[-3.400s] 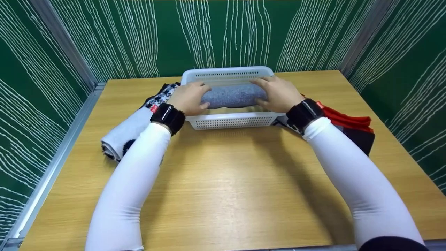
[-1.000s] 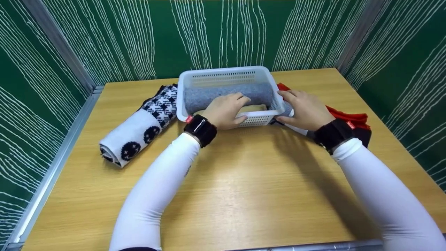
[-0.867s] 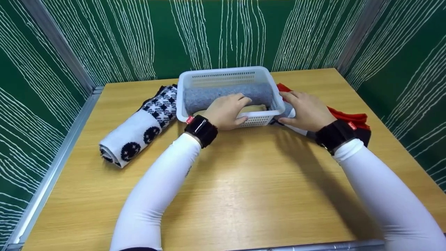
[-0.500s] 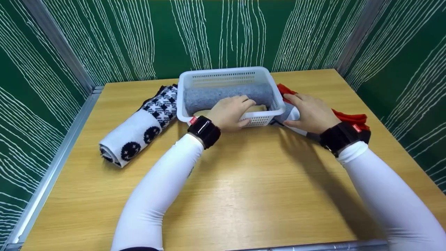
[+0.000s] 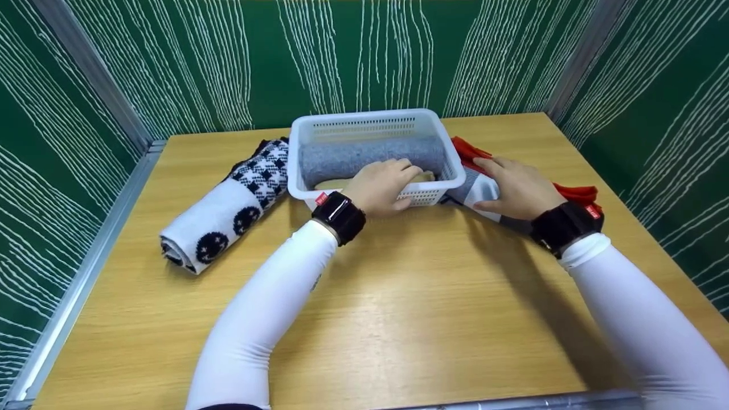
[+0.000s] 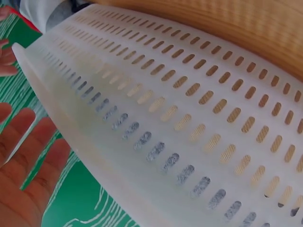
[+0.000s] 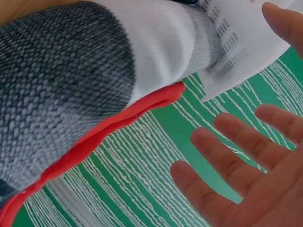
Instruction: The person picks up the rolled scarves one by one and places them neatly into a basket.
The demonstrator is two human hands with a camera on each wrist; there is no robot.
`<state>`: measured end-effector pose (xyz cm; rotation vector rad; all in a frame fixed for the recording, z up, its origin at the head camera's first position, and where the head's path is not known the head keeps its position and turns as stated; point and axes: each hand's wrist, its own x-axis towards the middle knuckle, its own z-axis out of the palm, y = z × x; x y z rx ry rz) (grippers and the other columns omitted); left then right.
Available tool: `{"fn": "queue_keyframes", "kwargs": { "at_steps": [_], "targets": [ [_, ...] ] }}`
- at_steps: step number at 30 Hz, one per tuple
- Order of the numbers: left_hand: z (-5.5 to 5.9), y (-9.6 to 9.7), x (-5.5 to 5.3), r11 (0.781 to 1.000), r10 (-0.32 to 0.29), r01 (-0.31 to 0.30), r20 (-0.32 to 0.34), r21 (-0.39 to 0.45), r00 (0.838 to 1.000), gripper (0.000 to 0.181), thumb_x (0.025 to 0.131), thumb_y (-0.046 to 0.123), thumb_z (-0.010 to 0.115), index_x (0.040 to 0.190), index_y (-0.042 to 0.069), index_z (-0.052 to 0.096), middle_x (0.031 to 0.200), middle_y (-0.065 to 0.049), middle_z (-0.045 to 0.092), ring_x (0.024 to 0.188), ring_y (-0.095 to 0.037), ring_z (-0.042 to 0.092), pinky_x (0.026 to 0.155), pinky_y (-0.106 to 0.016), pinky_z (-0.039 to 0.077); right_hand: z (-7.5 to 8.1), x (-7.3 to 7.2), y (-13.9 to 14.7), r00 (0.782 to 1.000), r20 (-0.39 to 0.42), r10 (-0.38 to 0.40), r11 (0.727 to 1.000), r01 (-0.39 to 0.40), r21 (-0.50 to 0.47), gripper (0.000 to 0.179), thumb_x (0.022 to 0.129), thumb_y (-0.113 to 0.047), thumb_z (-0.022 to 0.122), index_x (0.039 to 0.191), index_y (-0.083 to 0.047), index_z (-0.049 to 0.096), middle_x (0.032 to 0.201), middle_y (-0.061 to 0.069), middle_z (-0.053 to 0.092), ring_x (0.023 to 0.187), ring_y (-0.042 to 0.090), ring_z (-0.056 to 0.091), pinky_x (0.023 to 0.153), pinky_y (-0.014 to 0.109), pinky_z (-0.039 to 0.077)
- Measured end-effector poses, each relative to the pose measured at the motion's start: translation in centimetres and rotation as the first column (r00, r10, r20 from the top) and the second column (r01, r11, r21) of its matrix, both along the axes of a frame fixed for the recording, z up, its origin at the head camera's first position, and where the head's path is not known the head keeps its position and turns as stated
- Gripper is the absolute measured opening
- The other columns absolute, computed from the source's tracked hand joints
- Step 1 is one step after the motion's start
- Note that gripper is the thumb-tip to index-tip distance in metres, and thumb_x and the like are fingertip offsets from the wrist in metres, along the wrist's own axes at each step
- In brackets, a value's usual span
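A white perforated basket [image 5: 364, 118] stands at the back of the table, with a grey rolled cloth [image 5: 364, 155] and a beige one [image 5: 330, 184] in front of it inside. My left hand [image 5: 380, 187] hovers over the basket's front rim, its fingers spread and holding nothing; the left wrist view shows them apart from the rim. Right of the basket lies a rolled knit garment [image 7: 61, 80], banded dark grey, white and light grey, with a red edge [image 7: 113, 125]. Above it my right hand [image 5: 521, 188] is loosely spread, thumb apart, partly hiding it.
A rolled black-and-white knit [image 5: 228, 210] lies left of the basket, its upper end close to the basket's side. Red fabric [image 5: 578, 193] shows beyond my right wrist. Green walls with white streaks [image 5: 342, 57] and metal posts border the table [image 5: 364, 319].
Both hands were at the grey roll in the basket; they have left it inside. My left hand came to the front rim; the right moved right, over the banded knit roll.
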<state>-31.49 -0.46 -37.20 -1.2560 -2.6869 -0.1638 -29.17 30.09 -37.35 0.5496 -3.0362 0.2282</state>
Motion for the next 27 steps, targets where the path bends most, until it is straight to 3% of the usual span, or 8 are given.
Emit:
{"fn": "queue_keyframes", "kwargs": {
  "at_steps": [7, 27],
  "targets": [
    [-0.1, 0.4, 0.1, 1.0, -0.021, 0.021, -0.022, -0.007, 1.0, 0.051, 0.102, 0.032, 0.075, 0.146, 0.008, 0.063, 0.133, -0.01, 0.069, 0.12, -0.029, 0.069, 0.104, -0.044, 0.06, -0.3, -0.2, 1.2, 0.996, 0.08, -0.049, 0.998, 0.047, 0.03, 0.097, 0.09, -0.039, 0.088, 0.168, -0.009, 0.038, 0.164, 0.034, 0.044, 0.144, 0.059, 0.048, 0.116, 0.08, 0.038],
    [-0.5, 1.1, 0.2, 0.997, -0.071, 0.072, -0.044, 0.031, 0.997, 0.05, 0.1, 0.03, 0.078, 0.144, 0.008, 0.065, 0.131, -0.011, 0.071, 0.12, -0.03, 0.069, 0.103, -0.045, 0.06, -0.7, -0.3, 4.2, 0.978, 0.177, -0.108, 0.993, 0.098, 0.065, 0.099, 0.088, -0.044, 0.089, 0.164, -0.003, 0.041, 0.156, 0.038, 0.05, 0.139, 0.061, 0.051, 0.115, 0.08, 0.039]
  ]
}}
